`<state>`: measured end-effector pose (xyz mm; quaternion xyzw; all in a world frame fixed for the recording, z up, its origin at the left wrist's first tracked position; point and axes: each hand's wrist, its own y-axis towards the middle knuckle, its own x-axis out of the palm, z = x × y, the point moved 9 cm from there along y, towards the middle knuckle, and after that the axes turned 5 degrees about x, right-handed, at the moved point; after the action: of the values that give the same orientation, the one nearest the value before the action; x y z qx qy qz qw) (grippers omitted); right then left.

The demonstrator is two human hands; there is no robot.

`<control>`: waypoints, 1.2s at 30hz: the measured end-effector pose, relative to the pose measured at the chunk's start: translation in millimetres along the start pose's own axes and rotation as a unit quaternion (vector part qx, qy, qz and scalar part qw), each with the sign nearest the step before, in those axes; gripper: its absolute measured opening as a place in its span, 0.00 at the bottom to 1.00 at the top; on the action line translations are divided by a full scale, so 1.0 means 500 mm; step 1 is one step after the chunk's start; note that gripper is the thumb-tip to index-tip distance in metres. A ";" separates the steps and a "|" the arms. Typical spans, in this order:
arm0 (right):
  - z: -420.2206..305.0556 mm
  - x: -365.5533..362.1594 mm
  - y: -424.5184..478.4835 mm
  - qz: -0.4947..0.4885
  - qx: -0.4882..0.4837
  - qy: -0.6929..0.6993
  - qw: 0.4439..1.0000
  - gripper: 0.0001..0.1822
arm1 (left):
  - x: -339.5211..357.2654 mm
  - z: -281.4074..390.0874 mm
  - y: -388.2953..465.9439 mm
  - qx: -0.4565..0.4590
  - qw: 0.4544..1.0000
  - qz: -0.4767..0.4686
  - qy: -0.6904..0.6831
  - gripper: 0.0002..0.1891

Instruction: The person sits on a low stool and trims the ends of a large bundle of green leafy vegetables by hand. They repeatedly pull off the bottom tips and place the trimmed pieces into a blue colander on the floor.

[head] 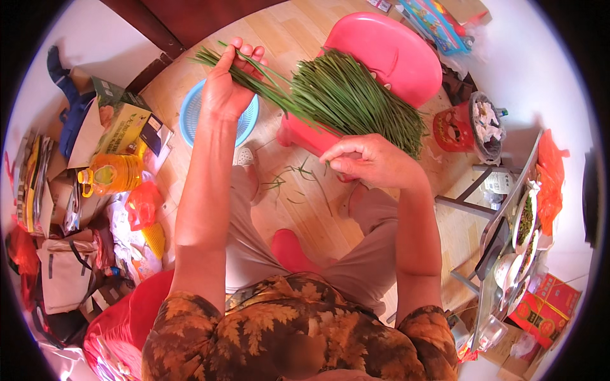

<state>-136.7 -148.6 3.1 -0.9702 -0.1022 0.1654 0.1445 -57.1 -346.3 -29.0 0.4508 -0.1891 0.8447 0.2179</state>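
My left hand (226, 88) grips a small bunch of long green chives (274, 93), palm turned up, above a light-blue plastic basket (189, 116). The lower ends of the bunch slant right, toward a big heap of chives (355, 93). That heap lies across a pink plastic child's chair (376, 38), hiding most of its seat. In front of the heap's near edge is my right hand (374, 161), thumb and fingers pinched together, with a tiny green bit of chive (327, 164) at the tips. Loose chive scraps (300, 171) lie on the floor below.
A red bin (452, 126) with a bag liner stands right of the chair. Farther right, a table (491, 228) holds plates of food. At left are an oil jug (114, 174), cardboard boxes (119, 121) and bags (66, 271). My feet are between basket and chair.
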 end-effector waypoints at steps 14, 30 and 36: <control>0.032 -0.143 -0.021 0.331 -0.076 0.287 0.896 0.11 | -0.011 -0.058 -0.002 -0.106 0.987 0.000 -0.124 0.08; 0.058 0.029 0.090 0.170 0.048 0.295 0.939 0.17 | 0.114 -0.183 -0.108 -0.185 0.961 -0.177 0.102 0.12; 0.023 0.029 0.093 0.170 0.002 0.335 0.927 0.14 | 0.108 -0.173 -0.147 -0.224 0.945 -0.172 0.164 0.12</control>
<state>-120.6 -185.7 -26.1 -0.9717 0.1191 -0.1466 0.1419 -103.1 -229.6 -19.4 0.2708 -0.2548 0.7928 0.4830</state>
